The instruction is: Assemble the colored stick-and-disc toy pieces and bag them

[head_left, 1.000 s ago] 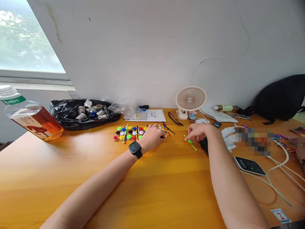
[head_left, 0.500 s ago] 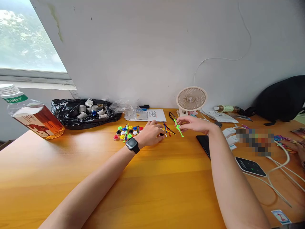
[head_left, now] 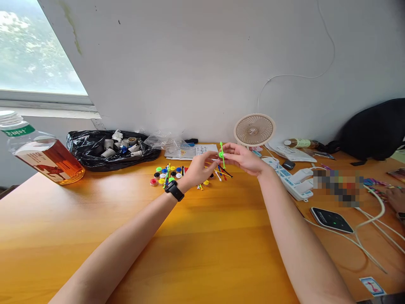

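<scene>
My right hand (head_left: pixel 245 159) pinches a thin bright-green stick with arrow-shaped ends (head_left: pixel 223 162), held nearly upright above the table. Facing it, my left hand (head_left: pixel 202 169), with a black watch on the wrist, has its thumb and fingertips closed on a small green round piece (head_left: pixel 220 155) at the stick's middle. I cannot tell whether the two green parts are joined. Beneath and beside my left hand lie several coloured round pieces (head_left: pixel 153 182) and sticks, partly hidden by it. More coloured arrow sticks (head_left: pixel 225 172) lie below the fingertips.
A black plastic bag (head_left: pixel 85 154) with grey cylinders and a large tilted-looking bottle (head_left: pixel 52 162) stand left. Behind are papers (head_left: pixel 205 148) and a fan (head_left: pixel 254 130). Right of my forearm are a power strip (head_left: pixel 292 182), cables, a small device (head_left: pixel 331 219) and another person's hand (head_left: pixel 395 198).
My right hand has moved left with the green stick, turning it more upright. My left hand has risen from the loose pieces to meet it, and a green round piece now shows between them.
</scene>
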Demonstrator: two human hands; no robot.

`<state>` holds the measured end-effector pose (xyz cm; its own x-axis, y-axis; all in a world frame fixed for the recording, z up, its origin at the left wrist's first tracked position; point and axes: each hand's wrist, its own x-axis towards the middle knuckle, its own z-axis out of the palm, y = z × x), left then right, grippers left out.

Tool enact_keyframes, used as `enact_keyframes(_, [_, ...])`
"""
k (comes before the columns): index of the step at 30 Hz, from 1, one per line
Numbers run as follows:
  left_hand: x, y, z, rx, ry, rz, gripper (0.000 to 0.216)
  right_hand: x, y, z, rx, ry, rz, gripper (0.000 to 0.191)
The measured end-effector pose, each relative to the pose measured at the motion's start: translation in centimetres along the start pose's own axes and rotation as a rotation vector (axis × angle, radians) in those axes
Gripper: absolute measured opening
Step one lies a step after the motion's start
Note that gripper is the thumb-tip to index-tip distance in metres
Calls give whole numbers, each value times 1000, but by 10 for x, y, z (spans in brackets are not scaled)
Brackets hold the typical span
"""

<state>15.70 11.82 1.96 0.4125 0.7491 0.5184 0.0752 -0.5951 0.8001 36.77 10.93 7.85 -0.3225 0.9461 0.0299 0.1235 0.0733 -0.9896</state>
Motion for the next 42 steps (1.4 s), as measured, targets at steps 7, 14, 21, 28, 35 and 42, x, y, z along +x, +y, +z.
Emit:
enact_keyframes(7, [8,7,-3,-200,292,-45,22,11,2,23,30,70,-139,31])
enact_keyframes(14, [9,13,-16,-11,199,60,25,18,8,36,17,94,-146,29])
enact_keyframes(21, [10,17,-27,21,196,-11,17,17,7,42,5,63,-147,27])
enact_keyframes(28, [9,11,-26,-60,0,-56,18,19,16,34,-244,70,-86,19])
enact_keyframes(35, [-18,5,16,147,-370,-9,9,27,51,4,-940,139,125,15])
enact_keyframes(42, [-26,8,23,477,-551,111,9,27,76,2,-1137,112,81,31])
